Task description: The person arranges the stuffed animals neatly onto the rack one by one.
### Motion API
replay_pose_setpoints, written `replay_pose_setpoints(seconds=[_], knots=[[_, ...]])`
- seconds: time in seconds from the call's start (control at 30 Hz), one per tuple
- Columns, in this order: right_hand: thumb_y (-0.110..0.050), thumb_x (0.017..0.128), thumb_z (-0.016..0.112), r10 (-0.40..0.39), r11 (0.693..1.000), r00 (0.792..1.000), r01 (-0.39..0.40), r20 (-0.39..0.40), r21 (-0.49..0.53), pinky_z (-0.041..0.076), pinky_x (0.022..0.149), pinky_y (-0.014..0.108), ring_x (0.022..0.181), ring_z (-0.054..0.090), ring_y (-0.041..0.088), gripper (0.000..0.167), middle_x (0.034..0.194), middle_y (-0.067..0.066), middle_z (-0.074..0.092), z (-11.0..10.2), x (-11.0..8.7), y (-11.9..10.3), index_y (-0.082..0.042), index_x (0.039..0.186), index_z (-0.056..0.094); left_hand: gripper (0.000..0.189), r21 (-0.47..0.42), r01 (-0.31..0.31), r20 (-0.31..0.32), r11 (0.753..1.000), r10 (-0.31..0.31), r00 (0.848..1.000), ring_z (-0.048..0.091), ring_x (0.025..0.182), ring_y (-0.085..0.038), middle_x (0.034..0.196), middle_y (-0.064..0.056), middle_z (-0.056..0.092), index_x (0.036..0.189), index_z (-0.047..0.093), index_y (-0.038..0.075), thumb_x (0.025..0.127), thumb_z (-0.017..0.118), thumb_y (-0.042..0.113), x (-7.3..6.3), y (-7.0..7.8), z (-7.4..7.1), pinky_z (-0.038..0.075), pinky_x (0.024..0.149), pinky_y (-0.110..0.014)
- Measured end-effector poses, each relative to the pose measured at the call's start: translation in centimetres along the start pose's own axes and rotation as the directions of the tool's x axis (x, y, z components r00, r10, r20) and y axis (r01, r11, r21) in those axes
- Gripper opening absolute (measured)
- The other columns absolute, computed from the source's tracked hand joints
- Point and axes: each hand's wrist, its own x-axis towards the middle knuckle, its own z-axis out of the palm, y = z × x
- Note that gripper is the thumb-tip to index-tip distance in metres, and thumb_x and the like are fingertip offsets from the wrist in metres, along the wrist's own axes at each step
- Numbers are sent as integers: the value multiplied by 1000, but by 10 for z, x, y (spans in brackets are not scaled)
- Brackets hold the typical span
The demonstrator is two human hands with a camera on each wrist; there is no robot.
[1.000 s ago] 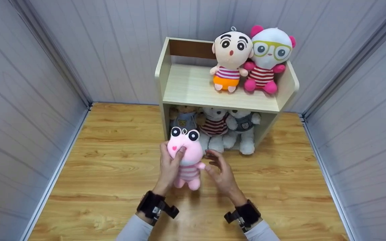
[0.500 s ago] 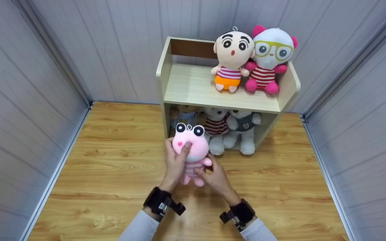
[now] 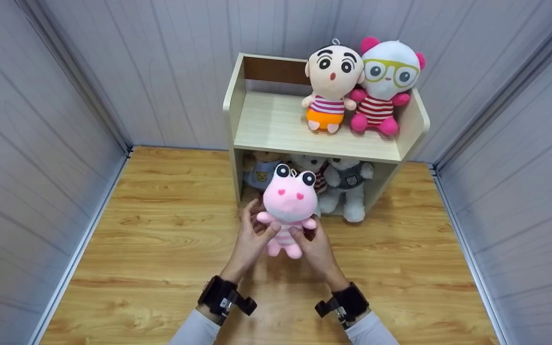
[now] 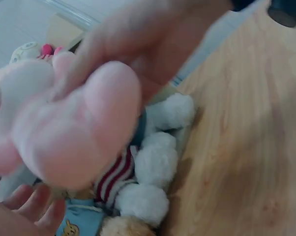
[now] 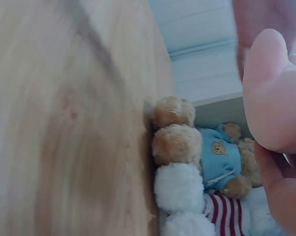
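Note:
Between my two hands is a pink frog plush toy point(image 3: 289, 199), upright, its face forward, with a striped body and large black-and-white eyes. My right hand point(image 3: 319, 247) grips its body from the right, thumb on the front. On the other side, my left hand point(image 3: 249, 242) has its thumb tip at the belly. In the left wrist view, the left fingers point(image 4: 37, 209) are spread and stand a little apart from the toy. Seen from the right wrist, the plush toy's underside point(image 5: 278, 113) sits above my right hand point(image 5: 285, 191). Its back is hidden.
A two-tier wooden shelf point(image 3: 269, 120) stands against the back wall. Its upper board carries a boy doll point(image 3: 326, 86) and a pink-and-white panda plush point(image 3: 379, 98). Teddy bears, one in a blue top point(image 5: 220, 152), sit below. Wood floor point(image 3: 161, 239) surrounds it.
The frog plush has moved right and slightly up and now faces squarely forward. My left thumb has come off its face to the belly; my right hand has taken hold of its side.

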Motion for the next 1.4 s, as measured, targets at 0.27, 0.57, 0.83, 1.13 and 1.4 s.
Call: replay_pose_setpoints(seconds=[0.27, 0.57, 0.83, 1.13, 1.4], knots=[[-5, 97, 71, -47, 999, 999, 46, -26, -2, 46, 109, 37, 128, 57, 33, 58, 139, 23, 58, -4, 7, -7, 6, 145, 42, 69, 62, 66, 96, 996, -71, 993, 63, 118, -37, 131, -24, 62, 143, 48, -5, 88, 81, 19, -7, -9, 0, 53, 102, -47], [-5, 96, 72, -92, 995, 996, 93, -19, 27, 46, 110, 43, 129, 57, 34, 65, 143, 25, 54, -7, 4, -9, 6, 150, 39, 60, 101, -8, 27, 995, 5, 1000, 66, 111, -33, 123, -18, 68, 138, 57, -2, 89, 81, 21, -1, -2, 0, 56, 97, -47], [-20, 103, 66, -233, 950, 972, 232, -18, 211, 46, 111, 42, 130, 56, 26, 62, 145, 31, 49, -17, 2, -3, 12, 147, 36, 53, 209, -208, 3, 956, 212, 977, 69, 98, -24, 119, -13, 73, 135, 61, 2, 89, 81, 20, 27, 36, -4, 59, 84, -43], [-7, 106, 50, -314, 921, 949, 308, -13, 237, 49, 108, 45, 124, 59, 38, 44, 138, 37, 52, -20, 2, 4, 17, 141, 39, 52, 179, -325, 7, 929, 329, 944, 72, 85, -23, 119, -13, 73, 141, 53, -1, 97, 73, 20, 84, 103, -2, 62, 73, -34], [-4, 106, 47, -320, 921, 948, 312, -6, 232, 50, 107, 45, 123, 59, 37, 41, 136, 37, 52, -26, -1, 9, 17, 141, 39, 56, 245, -321, -112, 915, 355, 928, 69, 104, -28, 129, -20, 66, 146, 45, 2, 97, 68, 15, 125, 132, 0, 61, 80, -39]])
